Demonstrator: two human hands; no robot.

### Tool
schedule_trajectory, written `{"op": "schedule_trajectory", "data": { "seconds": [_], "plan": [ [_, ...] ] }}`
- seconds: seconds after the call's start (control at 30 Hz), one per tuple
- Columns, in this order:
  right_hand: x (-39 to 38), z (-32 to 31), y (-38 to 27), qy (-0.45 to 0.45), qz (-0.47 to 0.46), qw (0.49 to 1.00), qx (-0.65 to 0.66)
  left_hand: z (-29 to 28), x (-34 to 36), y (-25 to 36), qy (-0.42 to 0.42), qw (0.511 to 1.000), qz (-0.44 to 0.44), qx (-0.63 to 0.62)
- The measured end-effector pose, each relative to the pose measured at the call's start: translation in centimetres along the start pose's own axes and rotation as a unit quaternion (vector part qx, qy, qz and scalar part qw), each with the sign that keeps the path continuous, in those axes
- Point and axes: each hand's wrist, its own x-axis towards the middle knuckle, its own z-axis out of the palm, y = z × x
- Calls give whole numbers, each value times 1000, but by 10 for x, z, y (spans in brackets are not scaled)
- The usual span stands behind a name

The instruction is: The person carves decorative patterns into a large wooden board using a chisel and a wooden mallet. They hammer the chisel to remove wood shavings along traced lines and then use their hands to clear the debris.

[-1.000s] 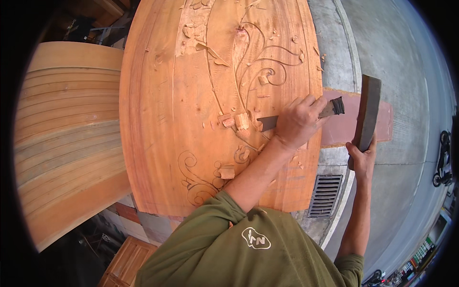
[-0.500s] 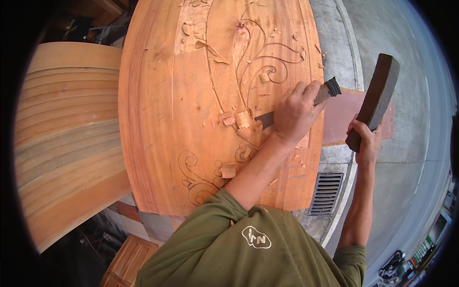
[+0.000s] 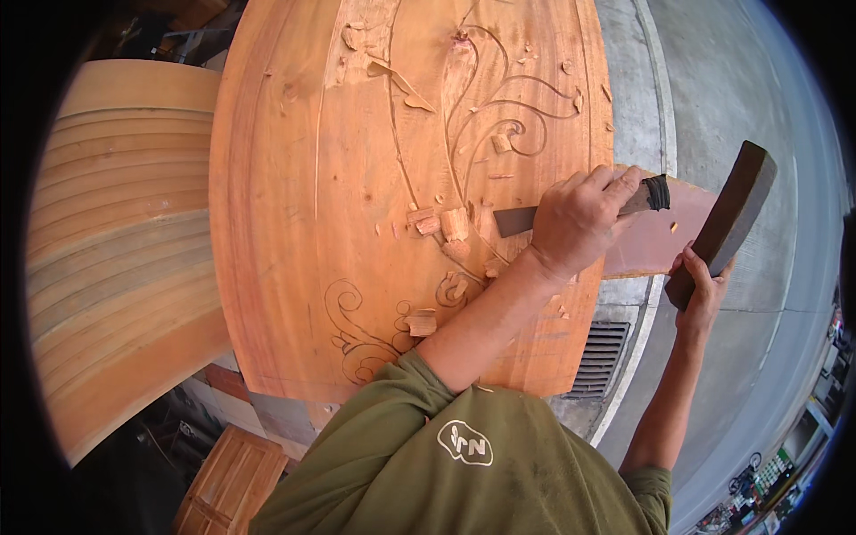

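A broad wooden panel (image 3: 276,223) lies below me, with scrolls and curling stems carved or drawn on it. My left hand (image 3: 581,216) is closed around a chisel (image 3: 514,221); its flat dark blade points left over the panel, and black wrapping covers the handle's end. Whether the edge touches the wood I cannot tell. Off the panel's right side, my right hand (image 3: 703,292) grips the lower end of a dark, squared wooden mallet (image 3: 729,218), raised and tilted. Curled wood chips (image 3: 455,225) lie left of the blade, and a thin shaving (image 3: 406,87) rests farther up.
Slatted woodwork (image 3: 134,232) stands at the left. A reddish board (image 3: 655,236) sticks out beneath the panel's right side, above a concrete floor (image 3: 731,392). A drain grate (image 3: 599,359) is near the lower right corner; a small panelled wooden piece (image 3: 232,481) sits lower left.
My left hand has drawn the chisel to the right, away from the loose chips. My right hand and the mallet have shifted right and lower in view.
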Motion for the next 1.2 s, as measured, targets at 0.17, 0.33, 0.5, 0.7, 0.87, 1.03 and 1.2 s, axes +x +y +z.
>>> {"op": "schedule_trajectory", "data": {
  "seconds": [0.17, 0.33, 0.5, 0.7, 0.87, 1.03, 1.2],
  "plan": [
    [3, 32, -19, 40, 8, 993, 111, -2, 1, -7, 28, 1000, -13, 3],
    [0, 15, 2, -132, -53, 969, -202, -6, 1, -8, 33, 999, -42, 6],
    [18, 45, -26, 13, 29, 999, 35, -6, 1, -9, 51, 998, -44, 12],
    [-4, 33, -2, -144, 33, 978, -147, -15, 1, -10, 63, 996, -59, 25],
    [0, 32, -3, -110, 37, 990, -74, -7, 3, -14, 83, 995, -43, 30],
    [-19, 19, 1, -126, -7, 982, -142, -8, -17, 22, 27, 998, -13, 54],
    [-18, -15, 8, -20, 20, 998, -47, 15, -25, 24, -9, 1000, -1, 6]
  ]
}}
